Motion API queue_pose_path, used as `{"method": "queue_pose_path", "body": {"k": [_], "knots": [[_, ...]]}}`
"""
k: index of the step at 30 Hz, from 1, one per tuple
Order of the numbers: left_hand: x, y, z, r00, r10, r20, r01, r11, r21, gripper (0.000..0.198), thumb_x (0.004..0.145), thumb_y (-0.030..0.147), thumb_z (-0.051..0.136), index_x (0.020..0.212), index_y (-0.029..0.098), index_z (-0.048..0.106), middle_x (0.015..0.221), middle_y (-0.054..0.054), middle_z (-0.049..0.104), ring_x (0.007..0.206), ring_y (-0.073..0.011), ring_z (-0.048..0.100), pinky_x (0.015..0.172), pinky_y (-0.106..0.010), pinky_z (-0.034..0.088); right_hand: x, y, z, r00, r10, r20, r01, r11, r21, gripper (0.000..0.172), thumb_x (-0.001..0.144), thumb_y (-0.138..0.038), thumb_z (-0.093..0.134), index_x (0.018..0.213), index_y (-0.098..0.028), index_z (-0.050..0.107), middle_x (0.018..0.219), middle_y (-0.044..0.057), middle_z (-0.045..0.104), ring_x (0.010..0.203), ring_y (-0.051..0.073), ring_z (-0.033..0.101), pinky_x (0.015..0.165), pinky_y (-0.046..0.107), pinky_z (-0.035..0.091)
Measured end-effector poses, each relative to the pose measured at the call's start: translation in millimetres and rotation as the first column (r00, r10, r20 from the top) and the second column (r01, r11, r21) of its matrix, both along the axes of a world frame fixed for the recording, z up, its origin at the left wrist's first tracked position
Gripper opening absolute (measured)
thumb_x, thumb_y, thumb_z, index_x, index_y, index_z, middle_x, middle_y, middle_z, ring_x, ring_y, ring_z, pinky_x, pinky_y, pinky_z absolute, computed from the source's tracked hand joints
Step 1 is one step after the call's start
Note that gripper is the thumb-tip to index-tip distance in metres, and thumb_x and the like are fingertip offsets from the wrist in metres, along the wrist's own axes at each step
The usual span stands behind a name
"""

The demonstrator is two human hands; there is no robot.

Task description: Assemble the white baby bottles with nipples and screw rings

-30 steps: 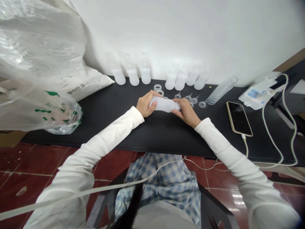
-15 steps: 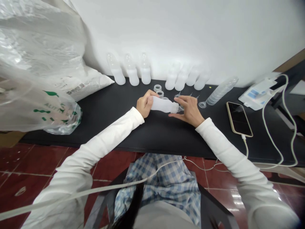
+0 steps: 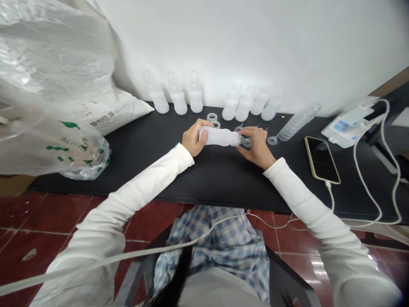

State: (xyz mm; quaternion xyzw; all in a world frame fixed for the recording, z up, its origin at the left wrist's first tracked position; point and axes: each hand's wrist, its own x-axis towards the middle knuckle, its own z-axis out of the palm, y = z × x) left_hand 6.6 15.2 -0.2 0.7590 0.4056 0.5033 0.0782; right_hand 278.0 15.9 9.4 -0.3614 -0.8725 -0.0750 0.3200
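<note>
A frosted white squeeze bottle [image 3: 219,137] lies on its side in the air above the black table, its mouth toward the right. My left hand [image 3: 194,138] is wrapped round its base end. At the other end, the thumb and fingers of my right hand [image 3: 257,147] close on the translucent collar [image 3: 237,138] at the bottle's neck. Just past the collar are small clear pieces with round flanges [image 3: 246,142], partly hidden by the fingers. Loose clear rings [image 3: 212,117] lie behind the bottle.
Three frosted bottles with clear domed caps [image 3: 177,94] stand by the wall; several uncapped bottles [image 3: 244,106] stand to their right. A stack of clear caps [image 3: 298,123], a phone [image 3: 322,160] on a cable and a white box [image 3: 347,128] are rightward. Plastic bags [image 3: 64,106] bulk at left.
My right hand's thumb and fingers, spread around the bottle's neck before, have closed onto the collar. The bottle has levelled slightly; my left hand keeps its hold on it.
</note>
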Motion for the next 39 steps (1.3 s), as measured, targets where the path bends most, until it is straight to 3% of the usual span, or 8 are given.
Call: {"method": "queue_pose_path", "body": {"k": [8, 13, 16, 20, 25, 30, 33, 39], "knots": [[5.0, 2.7, -1.0, 0.969, 0.007, 0.245, 0.031, 0.988, -0.151, 0.061, 0.099, 0.07, 0.03, 0.097, 0.022, 0.067, 0.098, -0.006, 0.073, 0.088, -0.0188, 0.069, 0.079, -0.033, 0.055, 3.8, 6.3, -8.7, 0.999, 0.032, -0.006, -0.031, 0.989, 0.145, 0.027, 0.092, -0.017, 0.059, 0.111, -0.028, 0.044, 0.117, 0.006, 0.062, 0.1, 0.023, 0.06, 0.086, 0.043, 0.04], [0.9, 23.3, -9.3, 0.792, 0.146, 0.592, -0.005, 0.972, -0.234, 0.064, 0.093, 0.08, 0.033, 0.095, 0.023, 0.063, 0.082, -0.003, 0.064, 0.066, -0.0144, 0.062, 0.057, -0.028, 0.052, 7.2, 10.0, -9.2, 0.978, 0.091, -0.187, -0.055, 0.98, 0.19, 0.045, 0.088, -0.02, 0.065, 0.122, -0.028, 0.037, 0.117, 0.009, 0.06, 0.104, 0.026, 0.061, 0.084, 0.044, 0.042], [-6.2, 40.1, -16.3, 0.721, 0.159, 0.675, 0.009, 0.971, -0.238, 0.064, 0.087, 0.084, 0.041, 0.109, 0.026, 0.056, 0.101, -0.005, 0.065, 0.083, -0.0163, 0.068, 0.066, -0.029, 0.057, 5.4, 9.9, -9.9, 0.966, 0.085, -0.246, -0.056, 0.991, 0.123, 0.051, 0.088, -0.023, 0.066, 0.129, -0.026, 0.035, 0.116, 0.009, 0.06, 0.097, 0.025, 0.061, 0.086, 0.044, 0.041], [-16.0, 58.4, -19.6, 0.806, 0.098, 0.583, 0.045, 0.973, -0.226, 0.075, 0.074, 0.081, 0.067, 0.124, 0.03, 0.044, 0.125, -0.009, 0.061, 0.115, -0.0234, 0.066, 0.093, -0.039, 0.058, 1.4, 7.0, -7.9, 0.979, 0.046, -0.199, -0.031, 0.996, 0.079, 0.048, 0.089, -0.026, 0.067, 0.127, -0.024, 0.039, 0.11, 0.007, 0.064, 0.089, 0.023, 0.062, 0.085, 0.042, 0.04], [-11.1, 87.4, -11.2, 0.95, 0.12, 0.289, -0.051, 0.971, -0.235, 0.068, 0.081, 0.065, 0.073, 0.129, 0.029, 0.042, 0.136, -0.013, 0.057, 0.119, -0.0254, 0.066, 0.098, -0.044, 0.055, -1.2, 4.3, -4.6, 0.985, -0.013, -0.17, 0.015, 1.0, 0.009, 0.044, 0.088, -0.027, 0.065, 0.125, -0.023, 0.042, 0.11, 0.01, 0.066, 0.096, 0.025, 0.064, 0.086, 0.042, 0.041], [14.7, 133.2, -6.4, 0.97, 0.167, 0.179, -0.136, 0.975, -0.176, 0.055, 0.08, 0.038, 0.083, 0.119, 0.026, 0.047, 0.13, -0.013, 0.062, 0.127, -0.0302, 0.059, 0.109, -0.055, 0.047, -2.2, 4.6, -5.3, 0.985, -0.037, -0.166, 0.029, 0.998, -0.051, 0.041, 0.088, -0.03, 0.062, 0.125, -0.023, 0.044, 0.112, 0.011, 0.067, 0.098, 0.027, 0.065, 0.088, 0.043, 0.04], [26.2, 155.0, -11.3, 0.964, 0.206, 0.169, -0.158, 0.953, -0.26, 0.051, 0.08, 0.028, 0.082, 0.115, 0.024, 0.045, 0.128, -0.015, 0.061, 0.128, -0.0328, 0.058, 0.11, -0.06, 0.045, -2.7, 4.4, -5.9, 0.985, -0.018, -0.169, 0.011, 0.999, -0.046, 0.041, 0.089, -0.029, 0.062, 0.125, -0.023, 0.044, 0.113, 0.012, 0.067, 0.099, 0.027, 0.066, 0.089, 0.043, 0.04], [33.2, 181.6, -24.5, 0.983, 0.079, 0.164, -0.023, 0.947, -0.319, 0.055, 0.073, 0.02, 0.086, 0.113, 0.023, 0.048, 0.114, -0.012, 0.063, 0.112, -0.0318, 0.065, 0.098, -0.06, 0.051, -3.0, 2.9, -5.1, 0.991, -0.019, -0.135, 0.018, 1.0, -0.008, 0.04, 0.091, -0.029, 0.061, 0.126, -0.023, 0.044, 0.113, 0.012, 0.068, 0.099, 0.026, 0.066, 0.088, 0.043, 0.041]]}}
